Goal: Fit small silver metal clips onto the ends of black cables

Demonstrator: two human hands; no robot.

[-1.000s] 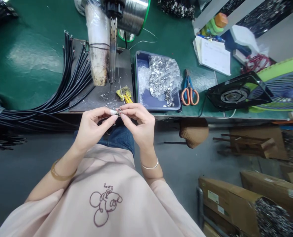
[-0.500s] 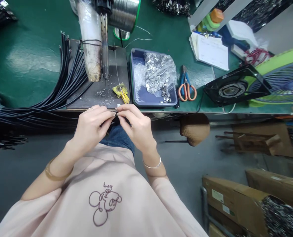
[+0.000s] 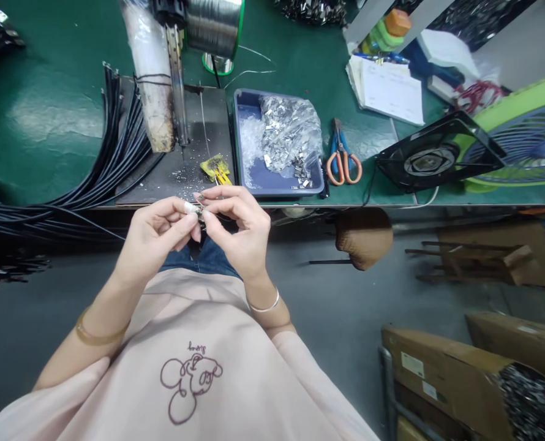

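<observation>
My left hand (image 3: 155,236) and my right hand (image 3: 242,229) meet just in front of the bench edge. Both pinch at a small metal connector (image 3: 199,211), mostly covered by the fingertips. One black cable (image 3: 95,225) strays from the bundle and passes behind my left hand; whether it joins the connector is hidden. Beyond the fingers, a yellow sponge (image 3: 214,166) rests on the dark work plate (image 3: 162,184). A soldering iron (image 3: 177,92) is held upright above that plate, with a solder wire (image 3: 204,119) hanging beside it.
To the left lies a black cable bundle (image 3: 84,190). A blue tray (image 3: 281,188) holds bagged metal parts (image 3: 291,131). Further right are orange-handled pliers (image 3: 343,162), a paper pad (image 3: 385,89) and a black fan (image 3: 431,159). A solder spool (image 3: 212,27) stands behind. Cardboard boxes (image 3: 438,367) sit lower right.
Both hands have shifted slightly left, still together at the small connector. My right fingers are more spread, and a loose cable now shows left of my left hand. The view has shifted a little.
</observation>
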